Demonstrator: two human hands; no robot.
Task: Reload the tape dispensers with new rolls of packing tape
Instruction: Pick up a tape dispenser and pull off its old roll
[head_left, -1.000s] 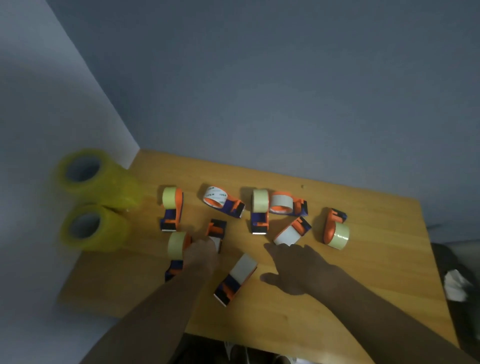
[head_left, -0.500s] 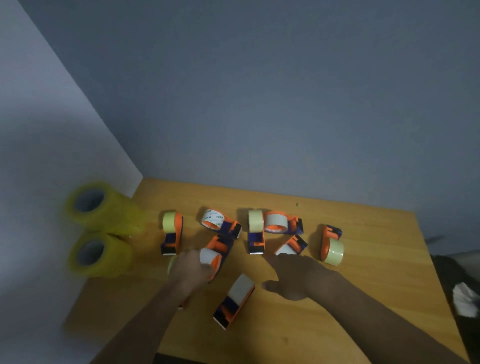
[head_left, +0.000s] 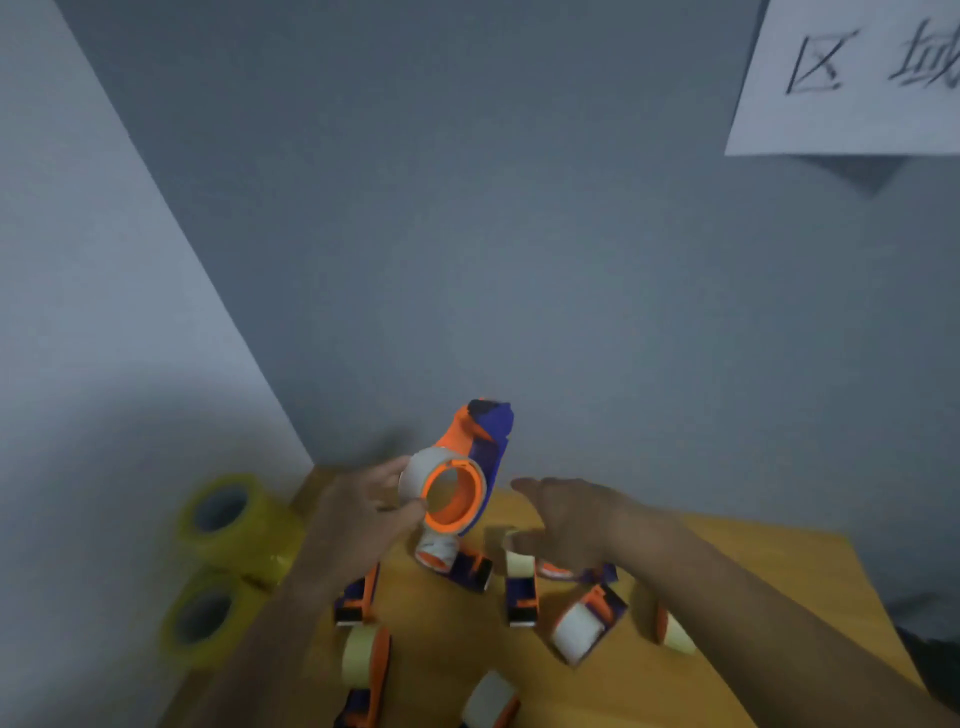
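The left hand (head_left: 363, 512) grips an orange-and-purple plastic tape dispenser (head_left: 460, 475) above the wooden desk (head_left: 727, 597); the right hand (head_left: 571, 512) hovers open beside it, hiding dispensers below, near two blurred yellow tape rolls (head_left: 218, 561)

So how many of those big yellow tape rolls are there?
2. One yellow roll sits at the far left corner of the table, by the wall; the other sits just nearer. Both are blurred, so each may be a stack.
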